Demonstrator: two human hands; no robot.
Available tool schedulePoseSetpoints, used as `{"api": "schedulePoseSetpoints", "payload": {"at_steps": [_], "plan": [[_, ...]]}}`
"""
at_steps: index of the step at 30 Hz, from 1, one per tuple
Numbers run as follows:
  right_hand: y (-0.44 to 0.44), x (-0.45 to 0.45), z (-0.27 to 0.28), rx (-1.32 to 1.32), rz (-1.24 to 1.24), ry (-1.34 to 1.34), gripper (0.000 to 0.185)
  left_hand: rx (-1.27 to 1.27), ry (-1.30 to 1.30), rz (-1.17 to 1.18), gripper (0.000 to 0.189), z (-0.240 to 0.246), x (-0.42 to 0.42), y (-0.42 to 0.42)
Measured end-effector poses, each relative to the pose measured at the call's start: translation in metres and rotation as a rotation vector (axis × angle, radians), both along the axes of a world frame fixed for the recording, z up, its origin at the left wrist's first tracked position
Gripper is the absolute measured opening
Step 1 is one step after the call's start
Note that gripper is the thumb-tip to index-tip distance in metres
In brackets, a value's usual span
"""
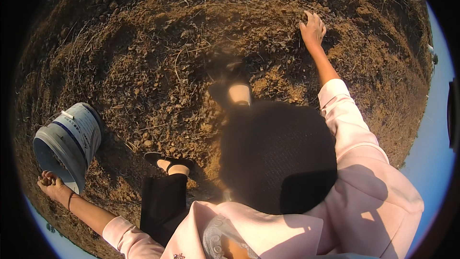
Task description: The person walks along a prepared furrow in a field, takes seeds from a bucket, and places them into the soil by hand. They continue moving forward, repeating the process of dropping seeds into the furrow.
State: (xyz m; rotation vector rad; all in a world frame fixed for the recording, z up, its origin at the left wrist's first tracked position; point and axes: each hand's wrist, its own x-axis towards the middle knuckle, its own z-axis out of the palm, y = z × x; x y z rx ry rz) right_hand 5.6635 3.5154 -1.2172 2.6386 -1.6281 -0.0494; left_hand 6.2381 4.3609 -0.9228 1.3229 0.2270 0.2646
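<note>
At the far left, my left hand [52, 185] is curled around a few small brown lumps [46, 179], too small to name surely. It is beside the mouth of a white plastic bucket [81, 126], which lies tilted on the soil with its opening towards me. Dark contents show dimly inside the bucket. My right hand [313, 30] reaches far out to the upper right, low over dry soil [273, 28] with withered plant bits. Its fingers are apart and slightly bent, with nothing seen in them. Whether the fingertips touch the ground I cannot tell.
My black shoe [169, 160] stands on the clods between the bucket and my body. A large rounded shape in black cloth [276, 151] hides the ground at centre right. Dry stalks [178, 64] lie scattered over the uneven field.
</note>
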Motion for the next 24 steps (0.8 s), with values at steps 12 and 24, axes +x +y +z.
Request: {"api": "schedulePoseSetpoints", "payload": {"at_steps": [12, 24], "plan": [[0.082, 0.116, -0.029, 0.097, 0.493, -0.499, 0.062, 1.282, -0.347, -0.351, 0.052, -0.125, -0.133, -0.308], [0.323, 0.165, -0.037, 0.827, 1.673, -0.165, 0.043, 1.452, 0.100, -1.070, 0.053, -0.296, -0.292, -0.276]]}}
